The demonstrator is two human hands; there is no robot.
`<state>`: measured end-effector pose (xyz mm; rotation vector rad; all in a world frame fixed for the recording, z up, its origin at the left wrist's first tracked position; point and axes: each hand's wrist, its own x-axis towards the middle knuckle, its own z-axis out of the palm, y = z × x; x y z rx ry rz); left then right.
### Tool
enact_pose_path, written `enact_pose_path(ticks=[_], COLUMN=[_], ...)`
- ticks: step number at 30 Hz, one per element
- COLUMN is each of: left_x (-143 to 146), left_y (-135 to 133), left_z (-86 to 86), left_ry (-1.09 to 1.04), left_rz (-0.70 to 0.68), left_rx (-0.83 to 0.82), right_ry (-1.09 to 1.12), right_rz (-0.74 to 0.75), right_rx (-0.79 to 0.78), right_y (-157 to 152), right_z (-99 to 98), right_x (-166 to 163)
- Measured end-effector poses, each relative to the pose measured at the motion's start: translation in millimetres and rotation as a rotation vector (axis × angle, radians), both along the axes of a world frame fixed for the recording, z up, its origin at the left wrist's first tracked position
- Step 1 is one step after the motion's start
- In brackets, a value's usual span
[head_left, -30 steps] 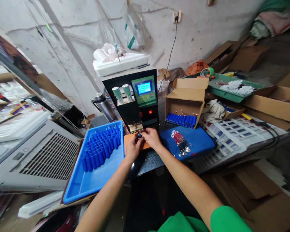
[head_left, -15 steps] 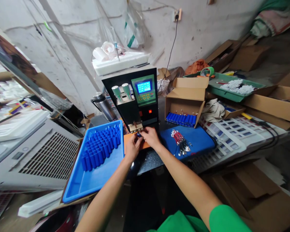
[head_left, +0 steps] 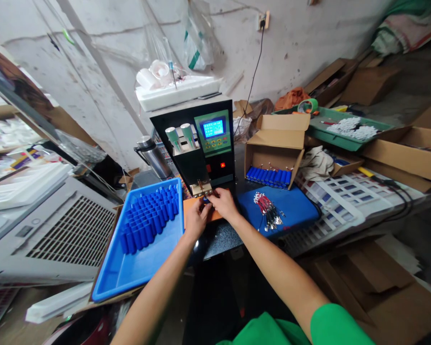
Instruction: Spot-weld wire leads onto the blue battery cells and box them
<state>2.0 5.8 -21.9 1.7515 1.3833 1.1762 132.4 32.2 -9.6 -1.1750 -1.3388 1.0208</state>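
My left hand (head_left: pixel 196 219) and my right hand (head_left: pixel 223 203) meet under the electrode tips of a black spot-welding machine (head_left: pixel 201 143). Both pinch a small blue battery cell (head_left: pixel 206 201) and hold it up at the welder's tips; most of the cell is hidden by my fingers. They rest over an orange pad (head_left: pixel 190 206). Left of my hands is a blue tray (head_left: pixel 129 273) with several upright blue cells (head_left: pixel 149 220). On the right, a bundle of red wires (head_left: pixel 269 211) lies on a blue mat (head_left: pixel 298 206).
An open cardboard box (head_left: pixel 276 143) with a row of blue cells stands behind the mat. A steel flask (head_left: pixel 153 155) is left of the welder. A green tray (head_left: pixel 339 129), cardboard boxes and a grey vented unit (head_left: pixel 57 230) crowd the sides.
Nothing has moved except a slight shift of the camera; both hands stay on the cell at the welder's tips.
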Motion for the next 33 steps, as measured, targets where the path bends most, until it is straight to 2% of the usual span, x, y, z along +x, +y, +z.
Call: enact_pose_path(ticks=[12,19,23,28,33], left_x=[1.7,0.9,-1.3,-2.0,5.0], left_y=[-1.6,-2.8,-2.8,-5.1,-6.9], left_z=[5.8,5.2,0.3,4.4,18.8], left_ry=[0.064,0.017,-0.046,0.125,0.202], left_rz=[0.004,-0.012,-0.009,-0.031,-0.031], left_rx=[0.015,0.004,0.009,0.108,0.173], right_ry=[-0.032,-0.072,-0.208,-0.432,-0.371], right_rz=[-0.007,-0.01,-0.044,-0.113,-0.174], right_rx=[0.014,0.063,0.13,0.192,0.199], right_y=[-2.9,-22.6,-36.4,-44.9,-35.0], right_z=[-6.3,-1.7,6.2,16.2,11.2], right_x=[2.0,6.7,6.8,5.6,30.0])
